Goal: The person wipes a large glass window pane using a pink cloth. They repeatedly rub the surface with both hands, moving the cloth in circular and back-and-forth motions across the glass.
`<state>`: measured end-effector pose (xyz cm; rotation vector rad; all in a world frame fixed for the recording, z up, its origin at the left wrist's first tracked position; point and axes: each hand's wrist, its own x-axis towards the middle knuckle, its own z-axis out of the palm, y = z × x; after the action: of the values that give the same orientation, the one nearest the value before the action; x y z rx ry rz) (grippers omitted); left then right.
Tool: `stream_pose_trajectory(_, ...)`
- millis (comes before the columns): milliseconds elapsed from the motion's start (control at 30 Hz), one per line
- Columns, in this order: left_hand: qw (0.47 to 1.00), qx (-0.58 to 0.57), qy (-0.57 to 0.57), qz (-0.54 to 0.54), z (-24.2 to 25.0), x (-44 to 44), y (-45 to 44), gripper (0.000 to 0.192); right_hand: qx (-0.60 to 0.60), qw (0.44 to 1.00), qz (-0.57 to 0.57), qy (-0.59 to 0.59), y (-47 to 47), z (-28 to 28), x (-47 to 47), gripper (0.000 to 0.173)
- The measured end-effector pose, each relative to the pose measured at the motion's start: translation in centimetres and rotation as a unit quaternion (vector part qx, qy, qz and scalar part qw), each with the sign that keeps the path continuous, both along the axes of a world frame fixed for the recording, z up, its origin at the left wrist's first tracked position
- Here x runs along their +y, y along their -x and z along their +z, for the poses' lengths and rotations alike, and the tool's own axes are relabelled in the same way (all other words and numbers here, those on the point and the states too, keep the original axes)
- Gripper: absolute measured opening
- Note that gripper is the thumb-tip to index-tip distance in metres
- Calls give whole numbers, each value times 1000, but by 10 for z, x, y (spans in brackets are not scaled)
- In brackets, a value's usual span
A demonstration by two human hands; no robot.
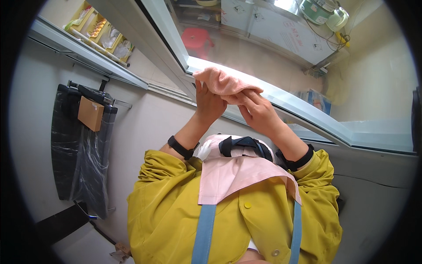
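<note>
A crumpled pink cloth (227,84) rests against the white frame (290,92) of a sliding glass door. My left hand (209,102) grips the left part of the cloth, with its fingertips partly hidden behind the folds. The right end is under the fingers of my right hand (258,112), which press it toward the frame. Through the glass pane (257,56) the room beyond is visible. My forearms reach up from rolled yellow sleeves, each with a dark band at the wrist.
A plastic-wrapped folding item (82,142) leans at the wall on the left, with a cardboard box (90,114) on it. A rack with yellow trays (102,31) stands beyond the opening. Behind the glass are a red stool (196,39) and a green cooker (316,13).
</note>
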<state>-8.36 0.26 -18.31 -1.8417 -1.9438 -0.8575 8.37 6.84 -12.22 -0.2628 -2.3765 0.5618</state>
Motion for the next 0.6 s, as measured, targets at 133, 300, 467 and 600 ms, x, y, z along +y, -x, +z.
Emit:
stream_pose_trajectory(133,999,16,13,28,-10,-13,3,44,-34,999,8,20,13,-6,-6,44)
stream_pose_trajectory(300,996,-88,27,11,6,-11,27,45,-9,999,8,30,36,12,-12,45)
stream_pose_trajectory(467,997,-74,-23,28,6,-10,43,44,-20,999,34,-15,60,10,-10,45)
stream_pose_trajectory(600,994,-101,-36,24,4,-15,39,44,-25,997,30,-72,69,1,-11,46)
